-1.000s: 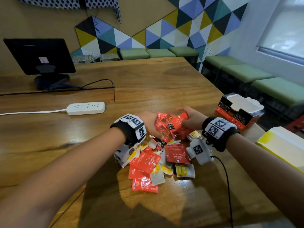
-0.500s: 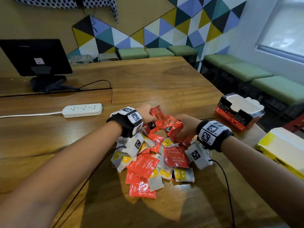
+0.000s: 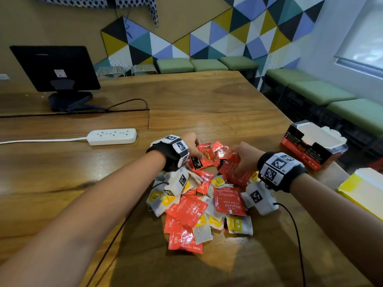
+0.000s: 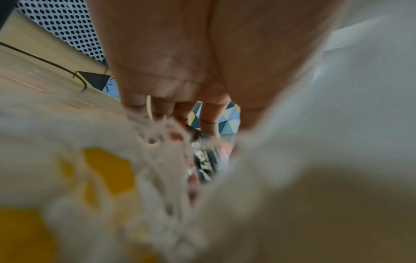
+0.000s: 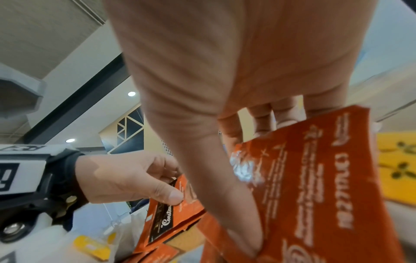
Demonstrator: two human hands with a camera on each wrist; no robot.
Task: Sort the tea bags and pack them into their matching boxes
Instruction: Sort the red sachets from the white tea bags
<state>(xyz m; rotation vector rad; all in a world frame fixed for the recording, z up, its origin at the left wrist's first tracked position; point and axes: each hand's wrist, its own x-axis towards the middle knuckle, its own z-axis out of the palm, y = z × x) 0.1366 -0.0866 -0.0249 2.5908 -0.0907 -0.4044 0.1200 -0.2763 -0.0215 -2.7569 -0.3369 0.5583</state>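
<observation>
— Where are the tea bags right now?

— Heaped in one mixed pile (image 3: 204,206) on the wooden table (image 3: 62,172), straight in front of the person. Red foil sachets lie jumbled with white paper tea bags that carry yellow marks.

— And the hands?

— Both are at the far edge of the pile. The left hand (image 3: 191,145) pinches a red sachet with a black band (image 5: 171,211); the right wrist view shows its thumb pressed on the front of it and the fingers curled behind. The right hand (image 3: 245,156) grips a larger red sachet (image 5: 315,195), thumb along one face and fingers tucked behind the other.

— Are the two sachets touching?

— In the head view they overlap at the top of the pile; I cannot tell whether they actually touch.

— What does the left wrist camera give?

— Mostly blur. White paper bags with yellow patches (image 4: 108,170) crowd the lens, and the left hand's fingers point down into the pile beyond them.

— The boxes?

— A red and black box (image 3: 310,146) stands open on the right side of the table, well apart from the pile, its white inside showing. A yellow box (image 3: 360,189) sits nearer the person at the right edge, partly cut off by the frame.

— Anything else on the table?

— A white power strip (image 3: 112,136) to the left, with its cord running off the left edge, and a dark monitor (image 3: 56,67) on a stand at the far left.
</observation>
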